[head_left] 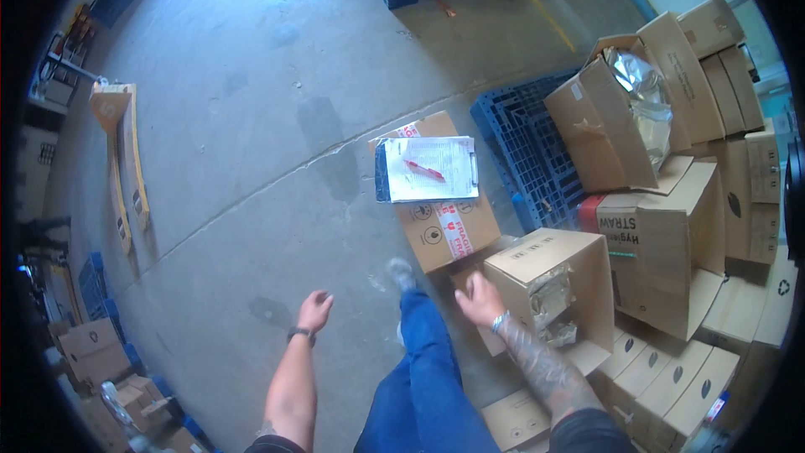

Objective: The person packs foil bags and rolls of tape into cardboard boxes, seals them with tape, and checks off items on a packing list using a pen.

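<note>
My left hand [315, 310] hangs over the concrete floor, its fingers loosely bent with nothing in them. My right hand [480, 302] is curled beside an open cardboard box [547, 257], in front of its near flap. Whether its fingers grip the flap is not clear. Silvery foil packaging [551, 298] shows inside that box. Just beyond my right hand stands a taped carton [422, 233] with red-and-white fragile tape [455, 231]. A clipboard with printed sheets [419, 159] lies on top of it, and a red pen [425, 170] rests on the papers.
A blue plastic pallet [532, 147] lies ahead to the right. Beside it are an open carton with foil [599, 122] and a carton marked straw [646, 235]. Closed cartons [662, 373] sit at lower right. A yellow pallet jack [124, 143] stands on the left.
</note>
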`<state>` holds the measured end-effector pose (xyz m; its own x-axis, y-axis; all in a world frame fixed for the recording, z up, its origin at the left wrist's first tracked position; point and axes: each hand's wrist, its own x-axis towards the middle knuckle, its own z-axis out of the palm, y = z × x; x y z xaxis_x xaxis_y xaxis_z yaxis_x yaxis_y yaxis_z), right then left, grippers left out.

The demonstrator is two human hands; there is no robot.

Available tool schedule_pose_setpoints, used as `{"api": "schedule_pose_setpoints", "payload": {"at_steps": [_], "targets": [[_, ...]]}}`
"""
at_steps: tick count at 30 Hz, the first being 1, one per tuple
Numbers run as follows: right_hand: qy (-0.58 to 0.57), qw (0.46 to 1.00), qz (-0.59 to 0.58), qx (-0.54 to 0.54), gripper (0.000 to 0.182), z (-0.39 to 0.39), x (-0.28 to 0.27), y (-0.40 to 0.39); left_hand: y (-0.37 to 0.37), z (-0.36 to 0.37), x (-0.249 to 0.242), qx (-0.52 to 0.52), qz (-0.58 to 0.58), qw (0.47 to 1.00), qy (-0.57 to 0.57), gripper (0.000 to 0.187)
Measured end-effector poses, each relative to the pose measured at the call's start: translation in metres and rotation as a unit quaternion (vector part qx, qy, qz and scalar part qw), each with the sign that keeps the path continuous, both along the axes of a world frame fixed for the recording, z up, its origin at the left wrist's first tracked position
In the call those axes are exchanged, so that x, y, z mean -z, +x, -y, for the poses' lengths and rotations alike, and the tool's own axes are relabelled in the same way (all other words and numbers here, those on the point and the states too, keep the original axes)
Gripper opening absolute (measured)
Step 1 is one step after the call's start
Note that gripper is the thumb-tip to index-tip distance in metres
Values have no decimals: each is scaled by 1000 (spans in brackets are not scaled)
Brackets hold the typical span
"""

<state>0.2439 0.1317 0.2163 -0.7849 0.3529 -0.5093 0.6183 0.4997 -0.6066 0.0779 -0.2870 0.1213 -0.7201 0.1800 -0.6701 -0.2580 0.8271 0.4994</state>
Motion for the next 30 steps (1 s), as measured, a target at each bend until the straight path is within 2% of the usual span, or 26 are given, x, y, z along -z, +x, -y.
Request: {"api": "schedule_pose_setpoints", "payload": {"at_steps": [1, 2, 6, 8, 9, 11, 12, 15, 17, 19, 20, 22, 24, 25, 27, 28, 29, 30], "targets": [[12, 996, -85, -20, 28, -7, 17, -24, -19, -26, 9, 0, 6, 1000, 20, 50], [-3, 999, -44, -24, 29, -14, 28, -53, -39, -53, 19, -3, 10, 999, 42, 50], [54, 995, -81, 7, 34, -32, 106, -165, -124, -164, 52, -35, 34, 992, 115, 58], [101, 991, -73, 50, 40, -38, 159, -208, -162, -205, 86, -15, -18, 995, 94, 65], [124, 988, -59, 71, 45, -44, 185, -227, -176, -222, 104, -39, -13, 996, 80, 69], [164, 980, -42, 103, 46, -48, 212, -260, -206, -254, 140, -61, -14, 997, 43, 76], [176, 981, -33, 77, 42, -50, 221, -271, -218, -263, 156, -59, -16, 998, 16, 79], [205, 979, -9, 8, 32, -62, 251, -296, -250, -282, 180, -101, 167, 978, 75, 94], [216, 976, 17, -36, 24, -68, 265, -301, -253, -282, 188, -68, 184, 978, 66, 72], [175, 984, 18, -9, 20, -69, 258, -299, -263, -280, 181, -4, 233, 971, 46, 58], [135, 991, 13, 20, 21, -71, 247, -297, -264, -290, 148, -2, 268, 959, 88, 45], [66, 993, -20, 92, 21, -70, 227, -284, -259, -287, 132, 34, 312, 945, 97, 46], [-57, 967, -60, 243, 24, -74, 167, -270, -259, -287, 106, 78, 320, 938, 105, 50], [-120, 939, -84, 313, 28, -73, 136, -258, -258, -287, 87, 104, 308, 940, 106, 54], [-160, 883, -194, 396, 38, -72, 88, -222, -257, -283, 35, 139, 293, 940, 104, 57], [-230, 842, -189, 450, 36, -69, 62, -201, -257, -278, 1, 152, 291, 939, 103, 57], [-296, 793, -187, 498, 35, -66, 33, -182, -251, -263, -17, 117, 274, 943, 146, 55], [-335, 719, -240, 560, 32, -55, -5, -170, -251, -256, -60, 99, 265, 946, 159, 54]]}}
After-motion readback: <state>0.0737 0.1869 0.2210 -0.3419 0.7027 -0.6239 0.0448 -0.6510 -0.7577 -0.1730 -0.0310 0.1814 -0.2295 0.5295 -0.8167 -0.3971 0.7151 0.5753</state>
